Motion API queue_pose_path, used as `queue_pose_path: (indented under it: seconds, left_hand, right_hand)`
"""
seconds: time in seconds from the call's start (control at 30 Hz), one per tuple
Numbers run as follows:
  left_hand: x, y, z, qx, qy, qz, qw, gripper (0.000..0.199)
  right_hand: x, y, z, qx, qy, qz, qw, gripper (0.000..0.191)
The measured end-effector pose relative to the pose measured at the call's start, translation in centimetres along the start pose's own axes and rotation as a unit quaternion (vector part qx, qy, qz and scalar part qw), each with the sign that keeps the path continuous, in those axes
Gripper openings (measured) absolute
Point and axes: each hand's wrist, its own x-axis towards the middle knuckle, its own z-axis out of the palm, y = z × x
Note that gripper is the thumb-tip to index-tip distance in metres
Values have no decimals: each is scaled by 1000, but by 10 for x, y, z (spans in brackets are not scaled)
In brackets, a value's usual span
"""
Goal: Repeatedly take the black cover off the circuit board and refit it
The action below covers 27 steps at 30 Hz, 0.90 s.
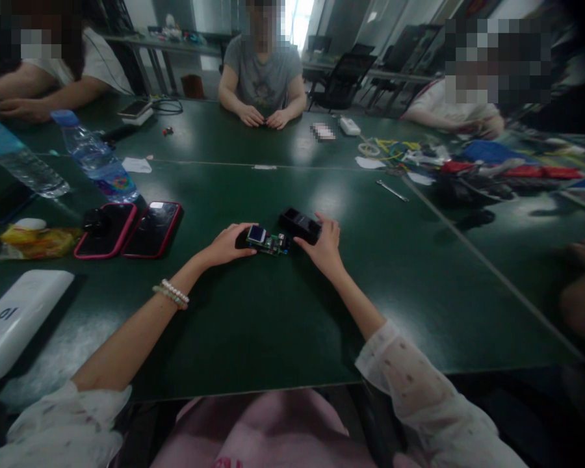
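Note:
Near the middle of the green table, my left hand (pixel 231 246) grips a small circuit board (pixel 271 243) by its left end. A little square screen (pixel 258 234) sits on the board, and a dark part shows between the thumb and fingers. Just to the right, my right hand (pixel 325 245) is closed around the right end of a black plastic case (pixel 299 223). The case lies tilted, its left end pointing away from me, and a small gap separates it from the board. What the case holds inside is too dark to tell.
Two red-edged phones (pixel 153 229) lie left of my hands, beside a yellow packet (pixel 39 242) and a white box (pixel 22 325). Plastic bottles (pixel 95 159) stand behind them. A wrench (pixel 392 190) and tangled cables (pixel 400 153) are at the right. Several people sit around the table.

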Motion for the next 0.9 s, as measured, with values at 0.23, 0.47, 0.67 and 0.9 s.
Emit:
queue_pose_path:
  seconds: [0.23, 0.47, 0.67, 0.9]
  left_hand:
    - [0, -1, 0, -13, -3, 2, 1000, 70]
    - [2, -1, 3, 0, 21, -9, 1000, 68]
    - [3, -1, 5, -19, 34, 1, 999, 86]
    - [-1, 2, 0, -25, 3, -10, 1000, 66]
  right_hand:
    - [0, -9, -3, 123, -6, -34, 992, 56]
    - [-14, -49, -13, 212, -79, -129, 966, 58]
    - [-17, -41, -4, 173, -138, -164, 961, 59]
    - [-17, -40, -6, 138, -178, -180, 958, 55]
